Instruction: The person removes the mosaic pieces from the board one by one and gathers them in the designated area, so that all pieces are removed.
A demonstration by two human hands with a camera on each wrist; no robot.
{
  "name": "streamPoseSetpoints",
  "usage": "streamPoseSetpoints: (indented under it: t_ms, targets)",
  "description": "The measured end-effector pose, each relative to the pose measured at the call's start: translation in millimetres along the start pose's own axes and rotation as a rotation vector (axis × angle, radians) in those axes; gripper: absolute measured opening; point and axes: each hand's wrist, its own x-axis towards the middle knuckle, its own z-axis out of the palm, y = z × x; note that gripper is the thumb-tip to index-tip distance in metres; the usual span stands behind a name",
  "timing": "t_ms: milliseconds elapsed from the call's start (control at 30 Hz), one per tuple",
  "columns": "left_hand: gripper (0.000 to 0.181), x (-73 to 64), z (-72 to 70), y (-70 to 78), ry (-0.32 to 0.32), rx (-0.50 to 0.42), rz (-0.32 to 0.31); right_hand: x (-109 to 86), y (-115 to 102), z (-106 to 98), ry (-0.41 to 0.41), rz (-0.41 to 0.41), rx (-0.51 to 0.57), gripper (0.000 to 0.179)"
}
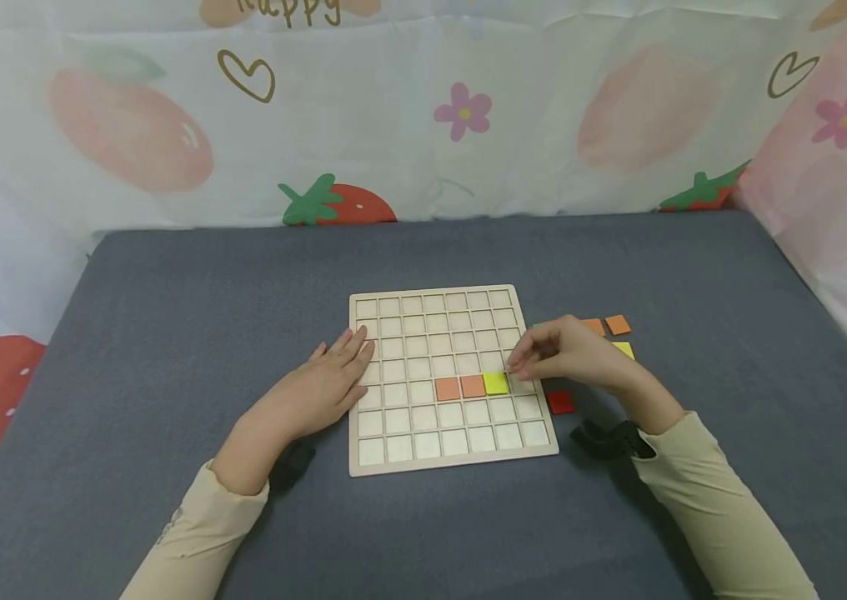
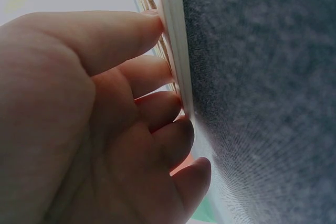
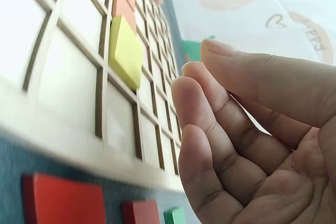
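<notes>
A pale wooden grid board [image 1: 401,467] lies on the dark cloth. In one of its rows sit two salmon-orange square tiles [image 1: 447,389] and, to their right, a yellow tile [image 1: 495,383]. My left hand [image 1: 322,387] rests its extended fingers on the board's left edge; in the left wrist view its fingertips [image 2: 152,27] touch the wooden rim. Over the board's right side, just right of the yellow tile, hovers my right hand [image 1: 566,354]. Its fingers are loosely bent, and the right wrist view shows nothing between thumb and fingertips [image 3: 189,90].
Right of the board lie loose tiles: a red one [image 1: 561,402], orange ones [image 1: 617,325] and a yellow one [image 1: 624,348] partly behind the right hand. The right wrist view also shows a green tile [image 3: 175,216]. A fruit-patterned curtain [image 1: 393,125] hangs behind the table.
</notes>
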Motion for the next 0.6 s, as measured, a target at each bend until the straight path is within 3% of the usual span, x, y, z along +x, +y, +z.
streamPoseSetpoints:
  t_ms: [600]
  targets:
    - [0.055,-1.0,-0.7,-0.2,-0.011,0.003,-0.006,17.6,-11.8,16.6,-0.018,-0.043,0.009,0.013]
